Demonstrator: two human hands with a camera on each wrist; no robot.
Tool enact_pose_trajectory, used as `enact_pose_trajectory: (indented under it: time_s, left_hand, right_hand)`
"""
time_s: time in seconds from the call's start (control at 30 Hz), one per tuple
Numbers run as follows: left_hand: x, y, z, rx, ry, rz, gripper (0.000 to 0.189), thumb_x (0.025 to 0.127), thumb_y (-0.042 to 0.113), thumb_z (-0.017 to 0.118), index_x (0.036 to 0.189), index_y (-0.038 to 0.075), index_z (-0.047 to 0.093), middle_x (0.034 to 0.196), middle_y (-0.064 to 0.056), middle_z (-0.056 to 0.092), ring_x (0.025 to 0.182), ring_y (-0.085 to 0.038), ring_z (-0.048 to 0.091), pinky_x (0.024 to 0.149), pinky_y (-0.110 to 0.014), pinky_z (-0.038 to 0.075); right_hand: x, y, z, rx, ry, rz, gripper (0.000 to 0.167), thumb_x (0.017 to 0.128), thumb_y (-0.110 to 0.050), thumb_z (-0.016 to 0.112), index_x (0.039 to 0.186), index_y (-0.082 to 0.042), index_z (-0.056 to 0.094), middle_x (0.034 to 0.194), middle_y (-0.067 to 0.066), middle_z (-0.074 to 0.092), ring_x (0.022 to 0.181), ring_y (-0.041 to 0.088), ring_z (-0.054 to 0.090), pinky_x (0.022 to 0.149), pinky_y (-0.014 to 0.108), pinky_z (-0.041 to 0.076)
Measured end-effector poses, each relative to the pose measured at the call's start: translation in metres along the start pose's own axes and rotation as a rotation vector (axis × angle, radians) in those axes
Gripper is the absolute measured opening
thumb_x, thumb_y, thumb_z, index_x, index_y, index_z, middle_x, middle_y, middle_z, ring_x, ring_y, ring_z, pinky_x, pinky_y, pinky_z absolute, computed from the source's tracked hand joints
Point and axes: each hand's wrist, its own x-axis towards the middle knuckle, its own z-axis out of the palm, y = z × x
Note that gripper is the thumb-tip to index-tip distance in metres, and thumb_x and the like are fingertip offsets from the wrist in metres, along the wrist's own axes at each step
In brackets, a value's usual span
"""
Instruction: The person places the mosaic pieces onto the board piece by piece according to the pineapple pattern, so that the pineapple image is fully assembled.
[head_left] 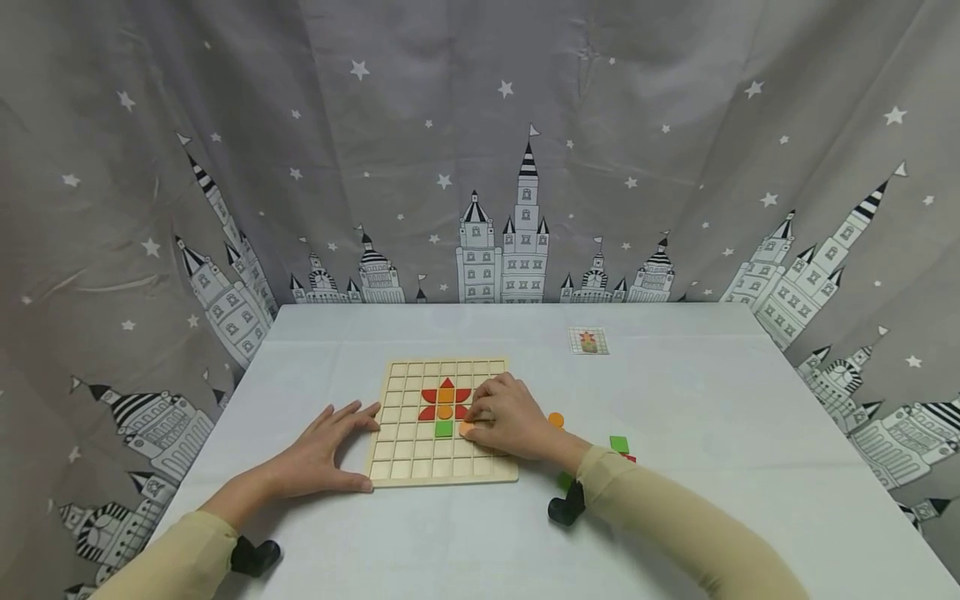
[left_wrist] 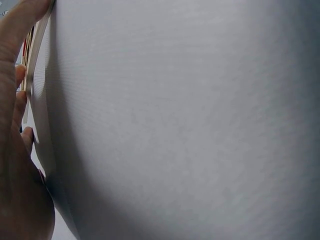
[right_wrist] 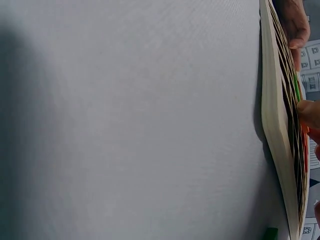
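Observation:
A wooden grid board [head_left: 405, 471] lies on the white table. Set in its squares are red pieces [head_left: 427, 412], an orange square [head_left: 446, 396], an orange disc [head_left: 446, 412] and a green square [head_left: 443, 428]. My right hand [head_left: 517, 421] is over the board's right half, thumb and fingertips pinching another orange disc [head_left: 466, 429] just right of the green square. Spread along the board's left edge, my left hand [head_left: 318, 454] has its fingertips at the side and its thumb by the near left corner.
Behind the board lies a small pattern card [head_left: 588, 341]. Loose pieces are scattered right of the board: an orange disc [head_left: 556, 420], a green square [head_left: 618, 444] and others partly hidden by my right forearm. A grey castle-print curtain [head_left: 420, 100] hangs behind the table.

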Motion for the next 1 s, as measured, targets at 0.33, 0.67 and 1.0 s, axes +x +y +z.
enact_pose_trajectory:
  time_s: [0.33, 0.67, 1.0]
  left_hand:
    - [0.001, 0.003, -0.003, 0.006, -0.002, 0.002, 0.089, 0.065, 0.073, 0.082, 0.133, 0.023, 0.054, 0.164, -0.008, 0.035, 0.152, -0.041, 0.021, 0.124, -0.062, 0.003]
    - [0.001, 0.002, -0.002, 0.003, -0.004, 0.002, 0.089, 0.066, 0.073, 0.082, 0.133, 0.022, 0.054, 0.164, -0.007, 0.035, 0.152, -0.041, 0.021, 0.123, -0.063, 0.004]
    - [0.001, 0.001, -0.002, -0.001, -0.002, 0.01, 0.088, 0.066, 0.073, 0.082, 0.133, 0.023, 0.055, 0.164, -0.008, 0.035, 0.152, -0.042, 0.021, 0.123, -0.064, 0.004]
  right_hand:
    - [0.001, -0.001, 0.002, -0.005, -0.016, 0.047, 0.019, 0.087, -0.042, 0.081, 0.096, -0.025, 0.081, 0.112, -0.009, 0.064, 0.11, 0.014, 0.048, 0.095, 0.036, 0.043]
    - [-0.001, 0.0, 0.001, 0.026, 0.008, 0.059, 0.011, 0.087, -0.035, 0.082, 0.093, -0.026, 0.081, 0.109, -0.01, 0.064, 0.106, 0.014, 0.048, 0.093, 0.035, 0.044]
    - [-0.001, 0.004, -0.02, 0.052, -0.024, 0.107, 0.014, 0.086, -0.035, 0.082, 0.096, -0.024, 0.08, 0.11, -0.008, 0.064, 0.107, 0.016, 0.049, 0.093, 0.038, 0.044]
